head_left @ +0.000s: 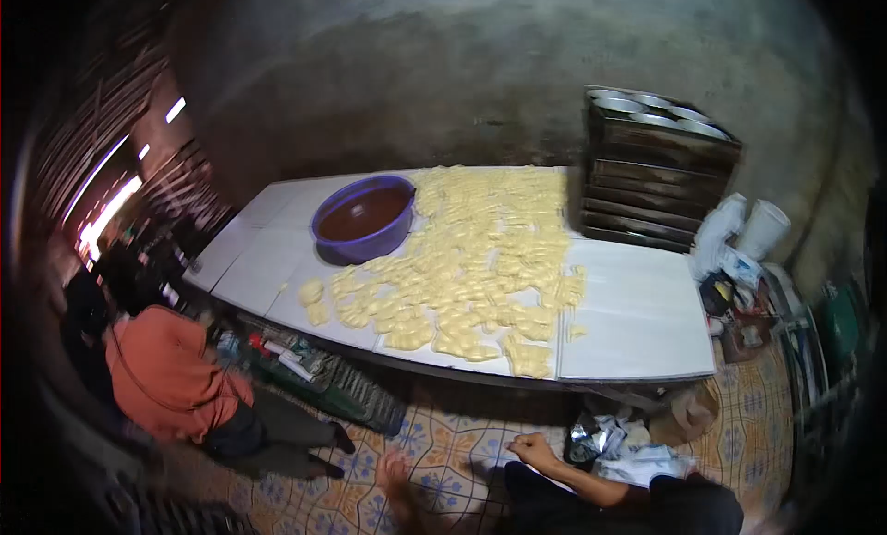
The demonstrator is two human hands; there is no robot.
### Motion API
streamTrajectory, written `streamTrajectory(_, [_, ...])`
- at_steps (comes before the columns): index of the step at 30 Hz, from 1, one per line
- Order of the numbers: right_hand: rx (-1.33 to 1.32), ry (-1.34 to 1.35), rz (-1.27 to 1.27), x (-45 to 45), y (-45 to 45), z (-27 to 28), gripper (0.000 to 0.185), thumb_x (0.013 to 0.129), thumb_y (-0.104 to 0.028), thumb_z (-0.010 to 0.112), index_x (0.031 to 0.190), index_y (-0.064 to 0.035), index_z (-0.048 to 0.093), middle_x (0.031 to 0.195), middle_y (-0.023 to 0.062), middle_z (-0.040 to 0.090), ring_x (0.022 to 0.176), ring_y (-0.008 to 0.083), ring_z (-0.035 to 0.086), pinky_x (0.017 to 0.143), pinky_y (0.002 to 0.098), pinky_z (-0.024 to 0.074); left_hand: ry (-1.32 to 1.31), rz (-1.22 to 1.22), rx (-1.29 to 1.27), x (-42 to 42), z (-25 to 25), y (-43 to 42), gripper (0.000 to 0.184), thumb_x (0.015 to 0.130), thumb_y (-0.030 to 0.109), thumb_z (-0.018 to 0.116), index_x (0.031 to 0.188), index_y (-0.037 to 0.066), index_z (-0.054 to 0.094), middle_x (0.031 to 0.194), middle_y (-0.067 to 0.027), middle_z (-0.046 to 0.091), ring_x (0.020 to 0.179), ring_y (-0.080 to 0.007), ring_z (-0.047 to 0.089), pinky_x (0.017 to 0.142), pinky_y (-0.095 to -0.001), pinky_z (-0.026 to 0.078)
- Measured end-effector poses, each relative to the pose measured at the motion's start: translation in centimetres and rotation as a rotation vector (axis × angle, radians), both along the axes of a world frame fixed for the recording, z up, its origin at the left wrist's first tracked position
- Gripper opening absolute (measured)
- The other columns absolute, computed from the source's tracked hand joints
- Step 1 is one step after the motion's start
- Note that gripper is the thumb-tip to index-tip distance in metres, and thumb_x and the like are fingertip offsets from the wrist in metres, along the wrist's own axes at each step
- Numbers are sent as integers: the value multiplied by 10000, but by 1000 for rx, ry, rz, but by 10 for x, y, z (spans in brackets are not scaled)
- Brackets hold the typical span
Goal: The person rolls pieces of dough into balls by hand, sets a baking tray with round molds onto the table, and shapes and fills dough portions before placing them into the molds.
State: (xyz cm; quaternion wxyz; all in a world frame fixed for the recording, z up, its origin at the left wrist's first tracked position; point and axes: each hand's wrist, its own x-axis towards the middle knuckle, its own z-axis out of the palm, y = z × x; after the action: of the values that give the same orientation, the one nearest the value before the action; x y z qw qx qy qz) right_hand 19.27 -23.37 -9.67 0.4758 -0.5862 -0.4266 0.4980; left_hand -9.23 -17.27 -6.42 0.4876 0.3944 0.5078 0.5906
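My left hand (394, 472) is low in the view, above the tiled floor, a little blurred, with fingers apart and nothing seen in it. To its right, my right hand (533, 449) hangs near my dark-clothed leg, its fingers curled in and no object showing. Both hands are apart from the table. Beyond them, many soft, pale yellow dough-like pieces (471, 267) lie close together on the white tabletop (637, 304). Behind the left part of these pieces stands a purple basin (407, 223) holding brown contents.
A dark wooden stack of trays (647, 179) with round pale tins (654, 120) stands at the table's right back. A person in an orange top (171, 373) is at the left, beside a green crate (356, 392). Plastic bags (637, 461) lie under the table's right end.
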Motion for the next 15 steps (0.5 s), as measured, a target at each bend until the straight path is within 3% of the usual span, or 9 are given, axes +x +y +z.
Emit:
streamTrajectory(1, [46, 68, 4, -15, 32, 11, 385, 853, -244, 634, 548, -34, 528, 513, -51, 417, 528, 41, 348, 472, 252, 308, 39, -15, 126, 0, 39, 47, 257, 927, 143, 508, 1062, -75, 528, 827, -125, 634, 645, -136, 590, 604, -253, 488])
streamTrajectory(4, [45, 175, 1, -28, 66, 11, 388, 866, -230, 627, 557, -34, 498, 530, -61, 408, 533, 37, 339, 473, 247, 302, -62, -159, 166, 21, 37, 125, 308, 905, 117, 538, 1124, -92, 487, 923, -179, 635, 774, -178, 628, 663, -278, 510])
streamTrajectory(6, [13, 212, -14, -44, 103, 11, 425, 872, -223, 625, 540, -44, 431, 534, -70, 378, 530, 37, 316, 469, 248, 288, -53, -154, 138, 46, 78, 162, 353, 892, 180, 569, 1116, -79, 483, 928, -169, 639, 786, -191, 628, 680, -281, 497])
streamTrajectory(7, [-71, 267, 1, -54, 124, 47, 479, 880, -243, 623, 534, -62, 345, 526, -76, 326, 522, 39, 292, 460, 255, 268, -48, -181, 161, 46, 77, 186, 350, 890, 191, 572, 1110, -68, 485, 925, -164, 641, 787, -187, 628, 687, -281, 494])
streamTrajectory(10, [45, 138, 117, -62, 206, 27, 476, 889, -247, 609, 532, -56, 358, 519, -70, 318, 515, 43, 298, 462, 254, 268, -2, -184, 120, 51, 83, 249, 321, 891, 187, 559, 1116, -30, 488, 913, -146, 645, 798, -199, 632, 718, -325, 499])
streamTrajectory(11, [119, 21, 176, -57, 234, 51, 470, 897, -240, 596, 534, -55, 361, 515, -58, 313, 520, 46, 301, 459, 257, 261, -7, -180, 151, 44, 82, 270, 313, 893, 179, 551, 1118, -29, 487, 905, -141, 644, 799, -206, 632, 720, -330, 501])
streamTrajectory(12, [9, 79, 212, -54, 257, 75, 392, 897, -216, 593, 581, -44, 436, 529, -48, 348, 531, 42, 323, 461, 248, 275, -17, -174, 184, 37, 81, 291, 305, 894, 171, 543, 1120, -27, 487, 896, -137, 642, 801, -213, 632, 722, -334, 503])
streamTrajectory(14, [194, 167, 206, -51, 307, 88, 253, 900, -191, 584, 708, -27, 568, 557, -37, 443, 531, 33, 372, 462, 230, 303, -57, -71, 201, 14, 77, 333, 257, 900, 139, 538, 1073, -49, 519, 881, -132, 638, 762, -189, 625, 680, -282, 496])
streamTrajectory(15, [121, 153, 242, -49, 333, 70, 174, 904, -178, 575, 883, -16, 634, 621, -9, 556, 538, 38, 463, 490, 214, 376, -81, -8, 210, -1, 76, 351, 236, 903, 123, 536, 1050, -61, 535, 873, -129, 637, 742, -177, 622, 659, -256, 493])
